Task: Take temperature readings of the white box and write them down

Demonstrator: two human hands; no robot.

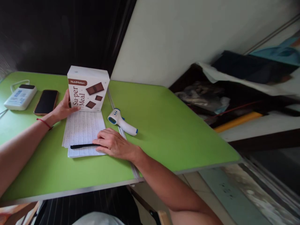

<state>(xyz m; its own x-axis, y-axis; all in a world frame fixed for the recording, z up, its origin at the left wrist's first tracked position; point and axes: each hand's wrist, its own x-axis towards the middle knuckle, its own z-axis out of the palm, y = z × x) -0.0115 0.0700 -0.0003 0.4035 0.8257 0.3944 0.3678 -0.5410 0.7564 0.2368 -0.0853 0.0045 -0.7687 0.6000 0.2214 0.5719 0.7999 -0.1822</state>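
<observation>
A white NutriMotion Su-per Meal box (94,86) stands upright at the far end of a stack of printed sheets (82,128). My left hand (63,106) grips its lower left side, the thumb across the front and the other fingers partly hidden behind. A black pen (82,146) lies level over the near part of the sheets. The fingers of my right hand (112,144) are closed on the pen's right end, and the hand rests on the paper. Just beyond that hand, a white and blue infrared thermometer (123,122) lies on its side.
A smartphone (47,102) and a white power bank (20,97) with a cable lie on the left of the green table (178,131). A metal seam crosses the tabletop. At right, beyond the table edge, a dark shelf (197,78) holds plastic bags and cloth.
</observation>
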